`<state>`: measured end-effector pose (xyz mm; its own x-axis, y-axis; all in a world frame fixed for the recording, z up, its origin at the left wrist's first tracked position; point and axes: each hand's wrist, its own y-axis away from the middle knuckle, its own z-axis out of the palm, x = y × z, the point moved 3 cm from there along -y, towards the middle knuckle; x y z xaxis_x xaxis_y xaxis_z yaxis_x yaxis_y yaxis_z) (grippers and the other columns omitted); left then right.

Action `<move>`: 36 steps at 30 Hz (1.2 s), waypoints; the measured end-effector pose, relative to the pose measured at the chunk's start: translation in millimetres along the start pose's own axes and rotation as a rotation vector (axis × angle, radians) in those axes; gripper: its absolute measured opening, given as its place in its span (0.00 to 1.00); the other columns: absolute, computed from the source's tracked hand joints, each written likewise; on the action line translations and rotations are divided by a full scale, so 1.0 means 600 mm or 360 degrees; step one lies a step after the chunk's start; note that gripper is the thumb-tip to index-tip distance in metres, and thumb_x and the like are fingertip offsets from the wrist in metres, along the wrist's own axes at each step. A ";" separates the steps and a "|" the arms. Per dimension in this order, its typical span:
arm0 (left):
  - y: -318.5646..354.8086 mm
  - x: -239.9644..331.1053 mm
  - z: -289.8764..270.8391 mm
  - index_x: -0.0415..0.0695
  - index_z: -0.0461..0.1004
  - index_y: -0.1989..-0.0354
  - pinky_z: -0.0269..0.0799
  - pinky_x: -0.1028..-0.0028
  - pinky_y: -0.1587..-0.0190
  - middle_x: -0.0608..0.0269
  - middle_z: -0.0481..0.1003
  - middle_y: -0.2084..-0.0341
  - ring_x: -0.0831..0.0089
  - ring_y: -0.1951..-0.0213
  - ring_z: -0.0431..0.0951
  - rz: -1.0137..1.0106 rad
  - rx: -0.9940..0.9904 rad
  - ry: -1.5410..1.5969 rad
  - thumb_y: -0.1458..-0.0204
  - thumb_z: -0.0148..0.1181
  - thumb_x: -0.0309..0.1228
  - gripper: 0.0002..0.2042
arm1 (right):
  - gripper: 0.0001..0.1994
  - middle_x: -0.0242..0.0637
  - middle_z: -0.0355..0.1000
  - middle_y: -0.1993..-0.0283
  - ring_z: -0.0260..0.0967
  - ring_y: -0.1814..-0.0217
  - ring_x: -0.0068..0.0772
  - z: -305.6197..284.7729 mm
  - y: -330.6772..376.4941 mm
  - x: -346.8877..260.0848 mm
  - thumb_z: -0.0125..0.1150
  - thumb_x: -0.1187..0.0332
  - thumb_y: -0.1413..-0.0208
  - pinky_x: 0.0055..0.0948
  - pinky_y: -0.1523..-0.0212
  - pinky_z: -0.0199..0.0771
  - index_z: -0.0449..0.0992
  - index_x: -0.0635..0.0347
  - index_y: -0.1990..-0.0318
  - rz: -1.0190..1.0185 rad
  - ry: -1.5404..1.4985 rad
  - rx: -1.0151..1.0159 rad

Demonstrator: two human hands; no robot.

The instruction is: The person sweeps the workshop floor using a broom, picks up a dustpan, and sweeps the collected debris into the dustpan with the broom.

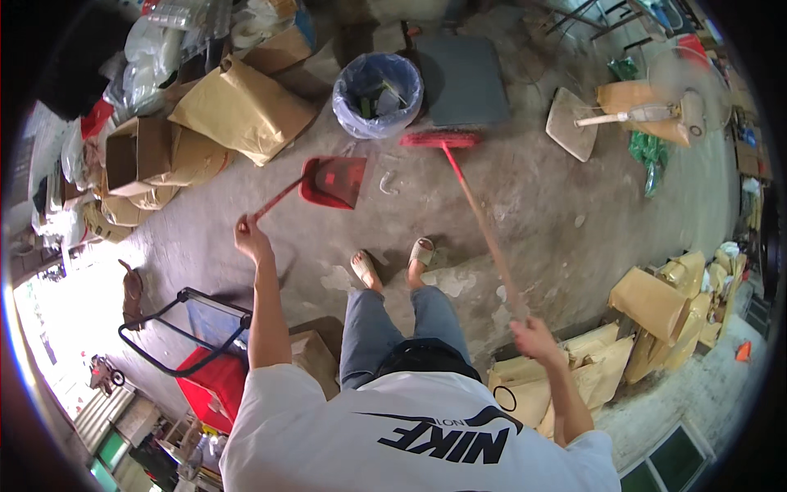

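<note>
My left hand [252, 238] is closed round the handle end of a red dustpan [334, 182], whose pan hangs over or rests on the concrete floor ahead of my feet. In my right hand [537, 340] is the wooden stick of a broom [484, 217]. Its red bristle head [440, 140] lies farther off, just right of a bin with a blue liner [377, 97] and by the near edge of a dark grey flat board [461, 80]. A pale curved scrap [388, 182] lies on the floor between dustpan and broom.
Brown paper sacks [242, 111] and cardboard boxes [138, 156] crowd the left. A standing fan [689, 115] is at the far right. Folded cardboard [574, 373] lies at the near right. A black-handled cart [184, 328] and a red box [215, 389] stand near left.
</note>
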<state>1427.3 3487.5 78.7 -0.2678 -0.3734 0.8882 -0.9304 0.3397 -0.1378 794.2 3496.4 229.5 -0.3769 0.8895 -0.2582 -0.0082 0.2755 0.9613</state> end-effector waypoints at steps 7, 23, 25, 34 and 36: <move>0.138 -0.192 -0.210 0.37 0.70 0.77 0.61 0.75 0.73 0.69 0.65 0.81 0.77 0.78 0.62 -0.0824 0.0657 0.0069 0.54 0.59 0.29 0.08 | 0.13 0.25 0.57 0.86 0.51 0.90 0.17 0.064 0.094 0.008 0.53 0.61 0.47 0.20 0.90 0.46 0.64 0.60 0.77 0.0218 -0.0169 -0.0302; 0.323 -0.279 -0.257 0.36 0.71 0.66 0.62 0.80 0.69 0.71 0.68 0.76 0.81 0.72 0.65 -0.1011 0.0421 0.0387 0.52 0.59 0.33 0.12 | 0.13 0.22 0.56 0.86 0.50 0.89 0.15 0.247 0.052 0.035 0.51 0.60 0.44 0.18 0.90 0.46 0.62 0.54 0.78 0.0270 0.0219 -0.0525; 0.319 -0.295 -0.270 0.36 0.71 0.65 0.62 0.81 0.68 0.70 0.68 0.76 0.81 0.72 0.65 -0.0964 0.0267 0.0386 0.51 0.58 0.33 0.12 | 0.13 0.22 0.55 0.86 0.48 0.90 0.14 0.187 0.095 0.035 0.51 0.61 0.44 0.17 0.90 0.45 0.62 0.55 0.77 0.0282 0.0221 -0.0518; 0.290 -0.274 -0.284 0.38 0.71 0.67 0.63 0.78 0.70 0.69 0.67 0.78 0.79 0.74 0.63 -0.0769 -0.0254 0.0194 0.49 0.57 0.34 0.10 | 0.14 0.22 0.52 0.87 0.46 0.89 0.14 0.209 0.186 0.153 0.49 0.62 0.43 0.18 0.90 0.43 0.59 0.54 0.78 0.0324 -0.0105 -0.0267; 0.290 -0.288 -0.281 0.39 0.72 0.68 0.63 0.80 0.71 0.70 0.68 0.79 0.81 0.75 0.64 -0.0700 -0.0274 0.0133 0.50 0.57 0.34 0.10 | 0.14 0.22 0.51 0.87 0.45 0.89 0.14 0.249 0.175 0.152 0.49 0.61 0.43 0.18 0.90 0.42 0.58 0.53 0.78 0.0368 -0.0093 -0.0266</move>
<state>1353.9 3756.4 -24.8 0.1694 -0.4455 0.8791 -0.8942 0.3056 0.3271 897.2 3660.6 292.4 -0.3324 0.9426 -0.0305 -0.0826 0.0031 0.9966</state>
